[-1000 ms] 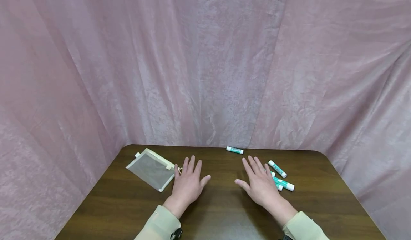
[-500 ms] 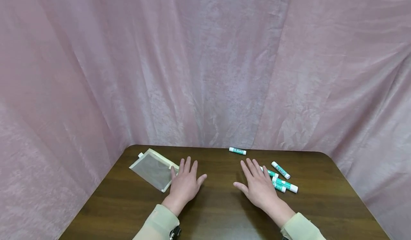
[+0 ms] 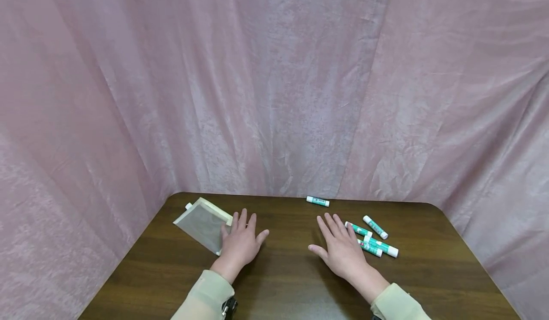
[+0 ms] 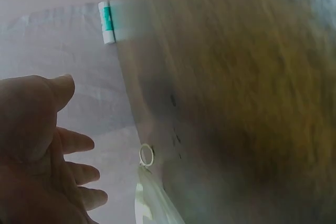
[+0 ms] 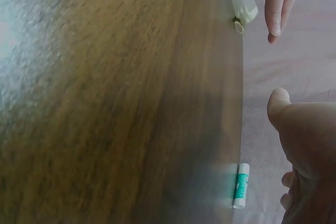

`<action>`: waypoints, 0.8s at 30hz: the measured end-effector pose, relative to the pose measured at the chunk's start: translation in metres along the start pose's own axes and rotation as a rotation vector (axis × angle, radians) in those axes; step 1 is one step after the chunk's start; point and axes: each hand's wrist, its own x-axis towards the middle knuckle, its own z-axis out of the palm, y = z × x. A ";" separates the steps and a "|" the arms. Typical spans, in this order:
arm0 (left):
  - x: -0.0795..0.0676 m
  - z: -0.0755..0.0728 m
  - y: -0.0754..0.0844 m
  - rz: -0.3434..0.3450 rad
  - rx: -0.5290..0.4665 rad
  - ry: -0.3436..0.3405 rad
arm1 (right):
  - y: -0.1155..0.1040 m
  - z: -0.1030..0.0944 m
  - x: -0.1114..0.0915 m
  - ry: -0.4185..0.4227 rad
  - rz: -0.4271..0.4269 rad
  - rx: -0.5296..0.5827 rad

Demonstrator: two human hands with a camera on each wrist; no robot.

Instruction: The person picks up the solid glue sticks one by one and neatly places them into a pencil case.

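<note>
My left hand [image 3: 240, 246] is held above the table with its fingers spread, holding nothing. Below it lies a flat, see-through zip pouch [image 3: 201, 225] with a cream edge, partly covered by the hand. The left wrist view shows the pouch's small ring [image 4: 146, 155]. On the other side, my right hand [image 3: 340, 248] hovers with straight, spread fingers, also holding nothing. Several green-and-white glue sticks lie beside it, among them a separate one [image 3: 375, 227] and a crossed one [image 3: 381, 246]. Another glue stick [image 3: 318, 201] lies near the far edge, also seen in the right wrist view [image 5: 241, 186].
A brown wood-grain table [image 3: 283, 282] with rounded far corners carries everything. Pink curtains [image 3: 274, 96] hang behind it and along both sides.
The left hand has shifted left, covering more of the pouch. My right hand has moved slightly left, uncovering more of the glue sticks. The view has turned a little.
</note>
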 end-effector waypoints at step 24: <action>0.004 0.002 -0.024 -0.102 0.008 0.004 | -0.013 0.006 0.002 -0.004 -0.028 0.005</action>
